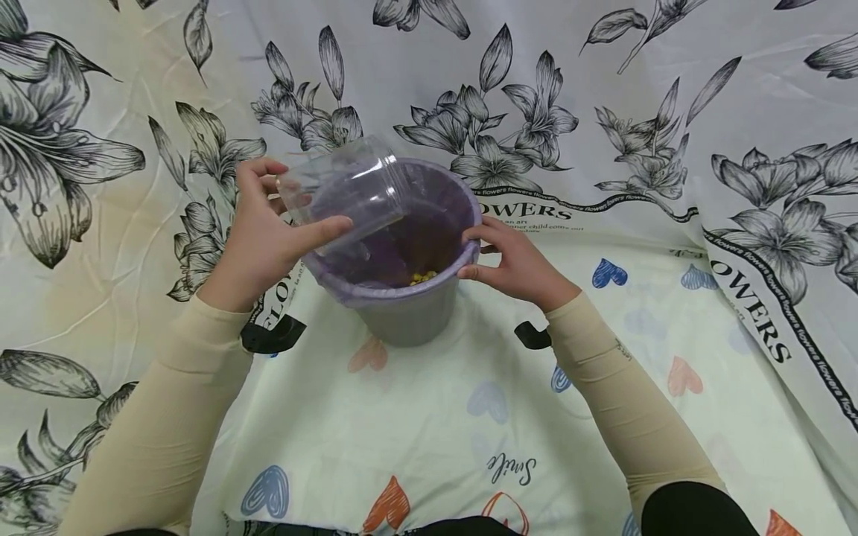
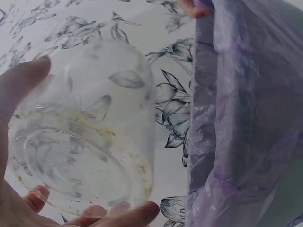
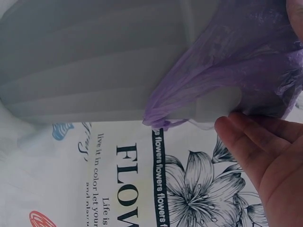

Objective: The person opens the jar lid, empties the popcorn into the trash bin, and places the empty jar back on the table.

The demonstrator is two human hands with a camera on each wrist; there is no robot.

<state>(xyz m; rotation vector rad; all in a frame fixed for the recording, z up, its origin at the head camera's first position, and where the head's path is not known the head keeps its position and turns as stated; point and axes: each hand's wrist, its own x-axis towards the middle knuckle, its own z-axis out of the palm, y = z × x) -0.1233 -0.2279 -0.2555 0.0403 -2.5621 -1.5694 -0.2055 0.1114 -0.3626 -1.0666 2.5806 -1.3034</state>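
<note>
My left hand grips a clear plastic jar, tilted on its side with its mouth toward the right, over the left part of a grey bin. Yellowish residue clings near the jar's base in the left wrist view, and the jar otherwise looks hollow. A thin purple bag lines the bin and folds over its rim. Small yellow bits lie inside the bag. On the bin's right side, my right hand pinches the bag-covered rim between thumb and fingers. The bag's gathered edge hangs outside the bin.
Under the bin lies a pale cloth printed with hearts and lettering. A white sheet with black flower drawings forms the backdrop and covers the left side. Dark straps sit near both wrists.
</note>
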